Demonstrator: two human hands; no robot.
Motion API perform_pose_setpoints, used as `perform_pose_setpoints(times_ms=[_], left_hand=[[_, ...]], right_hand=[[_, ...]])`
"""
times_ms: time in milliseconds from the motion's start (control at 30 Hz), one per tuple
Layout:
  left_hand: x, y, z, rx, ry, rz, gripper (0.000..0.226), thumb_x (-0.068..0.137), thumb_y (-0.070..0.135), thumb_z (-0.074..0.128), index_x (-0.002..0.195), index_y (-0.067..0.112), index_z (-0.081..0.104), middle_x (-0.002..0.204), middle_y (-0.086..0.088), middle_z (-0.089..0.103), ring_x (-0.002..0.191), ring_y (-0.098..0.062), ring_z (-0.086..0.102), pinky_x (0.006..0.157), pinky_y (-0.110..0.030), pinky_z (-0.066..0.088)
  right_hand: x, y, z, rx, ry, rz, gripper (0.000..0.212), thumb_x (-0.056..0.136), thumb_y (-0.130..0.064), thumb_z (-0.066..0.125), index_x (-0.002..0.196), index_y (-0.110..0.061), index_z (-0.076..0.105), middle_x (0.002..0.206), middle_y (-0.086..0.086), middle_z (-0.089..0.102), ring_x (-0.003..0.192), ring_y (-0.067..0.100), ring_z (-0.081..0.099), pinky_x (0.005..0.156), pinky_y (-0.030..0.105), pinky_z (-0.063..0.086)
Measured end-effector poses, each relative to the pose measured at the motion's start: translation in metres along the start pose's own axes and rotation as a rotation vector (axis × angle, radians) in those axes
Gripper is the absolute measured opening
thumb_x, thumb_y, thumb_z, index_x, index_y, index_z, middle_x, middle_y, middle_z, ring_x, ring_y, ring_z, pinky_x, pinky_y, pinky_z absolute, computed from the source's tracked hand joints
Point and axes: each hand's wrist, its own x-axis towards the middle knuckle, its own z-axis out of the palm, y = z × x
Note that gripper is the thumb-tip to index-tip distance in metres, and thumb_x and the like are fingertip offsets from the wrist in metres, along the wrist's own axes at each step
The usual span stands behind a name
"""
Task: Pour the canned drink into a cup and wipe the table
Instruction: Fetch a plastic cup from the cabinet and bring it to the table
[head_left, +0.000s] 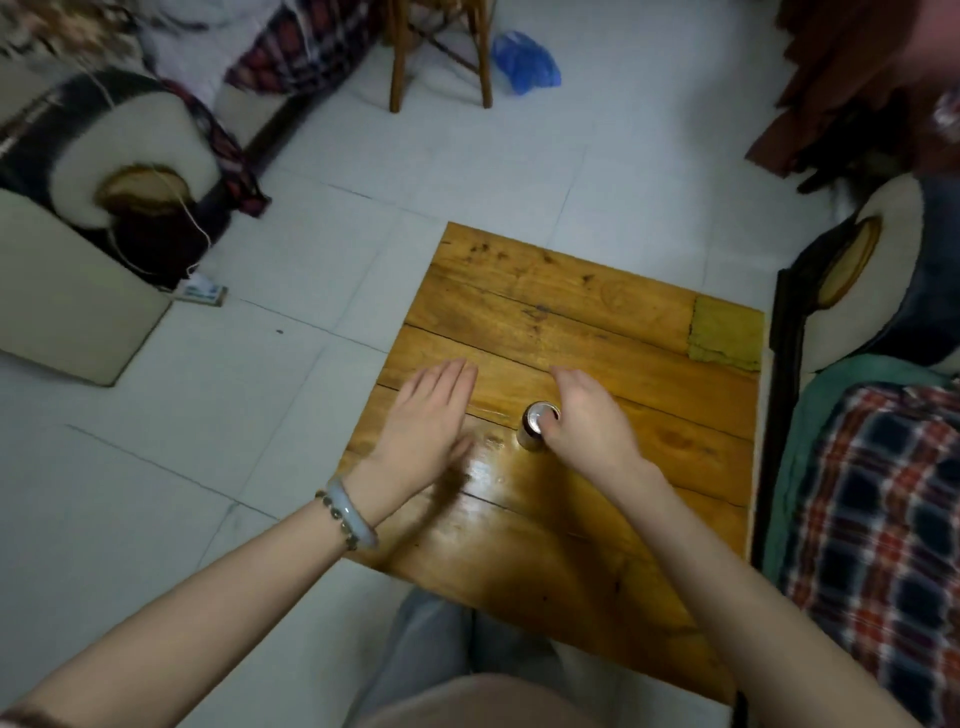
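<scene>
**Open can at risk of a knock, and no cup in view**

The left hand (426, 415) hovers flat over the left edge of the wooden table (571, 291), fingers straight, holding nothing. Just right of it the can (531, 439) stands upright near the table's middle. A shiny patch lies on the wood just in front of it, and it cannot be told whether this is liquid or glare. The right hand (587, 415) lies beside the can with its fingers stretched past it and only the thumb (548, 427) at the rim, so it has no real hold. A sideways brush from either hand could likely tip the can. A yellow-green cloth (727, 332) sits at the far right corner, well apart from any spill.
</scene>
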Motion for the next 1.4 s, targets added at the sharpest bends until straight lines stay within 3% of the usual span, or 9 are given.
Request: perform_pose_setpoints(times_ms=[100, 333, 633, 1133, 1400], left_hand=[[-0.025, -0.010, -0.029, 0.044, 0.087, -0.108, 0.097, 0.050, 0.038, 0.087, 0.129, -0.002, 0.049, 0.127, -0.018, 0.057, 0.114, -0.033, 0.057, 0.097, -0.045, 0.043], [-0.109, -0.041, -0.071, 0.064, 0.191, -0.457, 0.093, 0.055, 0.039, 0.086, 0.128, -0.004, 0.049, 0.126, -0.021, 0.057, 0.113, -0.036, 0.058, 0.093, -0.048, 0.045], [-0.222, -0.090, -0.102, 0.120, 0.268, -0.802, 0.089, 0.055, 0.039, 0.086, 0.127, -0.001, 0.051, 0.126, -0.018, 0.058, 0.114, -0.034, 0.057, 0.094, -0.046, 0.045], [-0.467, -0.254, -0.118, 0.178, 0.275, -1.026, 0.091, 0.048, 0.041, 0.087, 0.125, 0.003, 0.055, 0.124, -0.014, 0.061, 0.113, -0.030, 0.059, 0.097, -0.045, 0.043], [-0.532, -0.343, -0.124, 0.156, 0.282, -1.078, 0.087, 0.057, 0.039, 0.084, 0.130, 0.004, 0.051, 0.130, -0.012, 0.057, 0.120, -0.029, 0.054, 0.102, -0.043, 0.038]], right_hand=[[-0.011, -0.039, -0.012, -0.097, 0.024, -0.171, 0.058, 0.088, -0.020, 0.049, 0.141, -0.008, 0.031, 0.136, 0.011, 0.045, 0.125, 0.027, 0.041, 0.099, 0.034, 0.036], [-0.031, -0.134, -0.008, -0.206, 0.018, -0.569, 0.062, 0.083, -0.016, 0.051, 0.141, -0.002, 0.031, 0.140, 0.013, 0.042, 0.126, 0.030, 0.042, 0.102, 0.034, 0.035], [-0.052, -0.257, 0.026, -0.288, -0.070, -0.910, 0.062, 0.086, -0.018, 0.051, 0.142, -0.004, 0.030, 0.143, 0.011, 0.040, 0.132, 0.026, 0.037, 0.108, 0.032, 0.031], [-0.140, -0.527, 0.172, -0.326, -0.176, -1.110, 0.064, 0.087, -0.021, 0.050, 0.144, -0.008, 0.023, 0.145, 0.006, 0.037, 0.131, 0.023, 0.036, 0.104, 0.029, 0.031], [-0.146, -0.633, 0.213, -0.297, -0.173, -1.138, 0.061, 0.086, -0.019, 0.051, 0.141, -0.008, 0.028, 0.141, 0.007, 0.042, 0.127, 0.024, 0.040, 0.101, 0.031, 0.037]])
